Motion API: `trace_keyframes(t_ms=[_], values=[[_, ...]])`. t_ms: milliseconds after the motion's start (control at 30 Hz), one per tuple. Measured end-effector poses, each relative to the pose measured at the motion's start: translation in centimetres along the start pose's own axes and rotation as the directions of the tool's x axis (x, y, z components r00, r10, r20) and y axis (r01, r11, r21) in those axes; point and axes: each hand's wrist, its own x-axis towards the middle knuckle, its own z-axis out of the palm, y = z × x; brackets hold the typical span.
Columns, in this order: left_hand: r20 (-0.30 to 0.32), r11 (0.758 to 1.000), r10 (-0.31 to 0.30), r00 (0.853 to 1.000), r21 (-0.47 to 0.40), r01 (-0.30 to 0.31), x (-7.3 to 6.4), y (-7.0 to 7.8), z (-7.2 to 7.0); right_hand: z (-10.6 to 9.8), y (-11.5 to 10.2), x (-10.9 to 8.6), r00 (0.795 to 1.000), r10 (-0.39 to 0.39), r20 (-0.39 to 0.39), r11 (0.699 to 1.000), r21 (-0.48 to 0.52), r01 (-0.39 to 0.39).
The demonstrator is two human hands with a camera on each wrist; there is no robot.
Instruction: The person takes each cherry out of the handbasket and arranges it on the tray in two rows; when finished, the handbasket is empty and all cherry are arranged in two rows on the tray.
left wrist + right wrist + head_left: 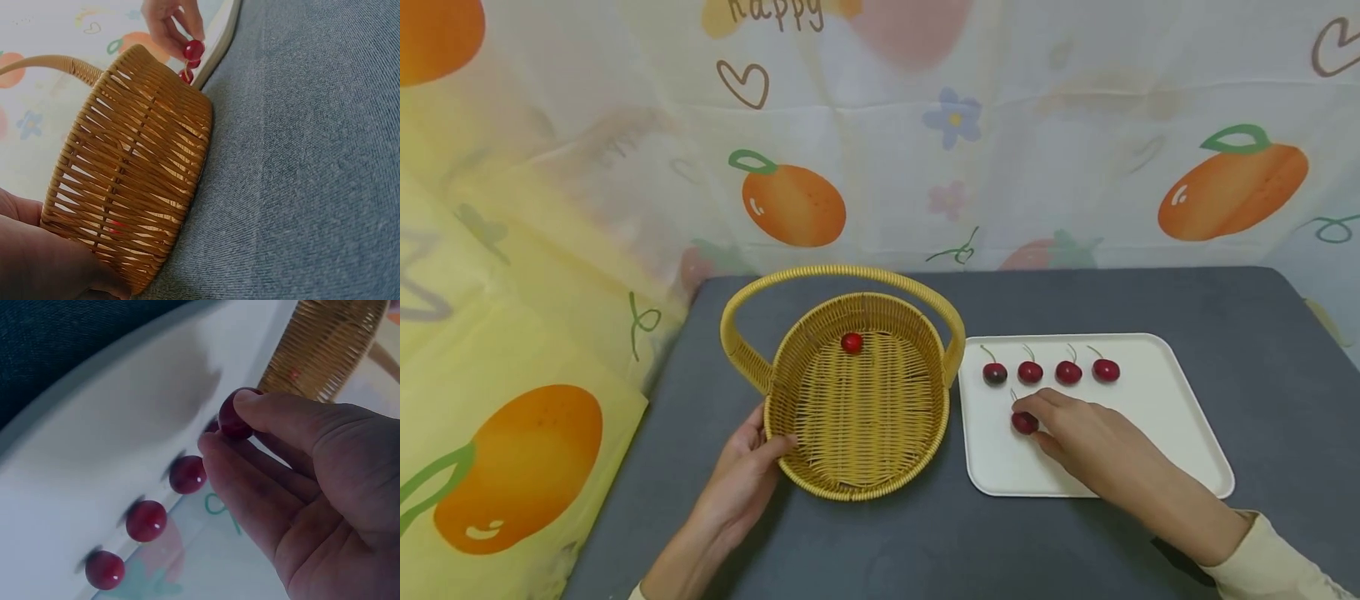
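Note:
My left hand (745, 471) grips the left side of a round wicker basket (857, 492), its thumb over the rim and its fingers against the outer wall. One red cherry (852, 343) lies inside, near the basket's back wall. Over the left part of a white tray (1150, 450), my right hand (1086, 433) pinches a dark red cherry (234, 419) between thumb and fingers. The stem of that cherry points up in the head view. Behind it, several stemmed cherries, among them a cherry (1068, 372), lie in a row along the tray's far side.
The basket's tall arched handle (842, 272) rises above its rim. Basket and tray stand side by side on a dark grey-blue table cover (917, 542). A fruit-patterned cloth (880, 167) hangs behind the table and along its left side.

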Motion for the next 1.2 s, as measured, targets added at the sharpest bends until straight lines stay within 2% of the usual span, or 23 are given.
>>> trace_keyframes(t_ms=[533,733,1000,1200], values=[[0.008,1.0,-0.002,1.0,-0.008,0.002,-0.1,0.1,0.1,0.9,0.4,-0.3,1.0,-0.016,-0.025,1.0,-0.023,0.016],[0.022,1.0,-0.005,1.0,-0.003,0.005,-0.1,0.0,-0.2,0.8,0.4,-0.2,1.0,0.011,0.012,1.0,-0.023,-0.011],[0.019,1.0,-0.013,1.0,-0.003,0.013,-0.1,-0.1,-0.2,-0.7,-0.3,-0.3,0.995,0.072,0.063,0.997,-0.021,-0.071],[0.026,1.0,-0.003,1.0,-0.005,0.003,-0.1,0.0,-0.2,-2.8,-1.5,-0.6,0.997,0.074,0.023,0.997,-0.006,-0.074]])
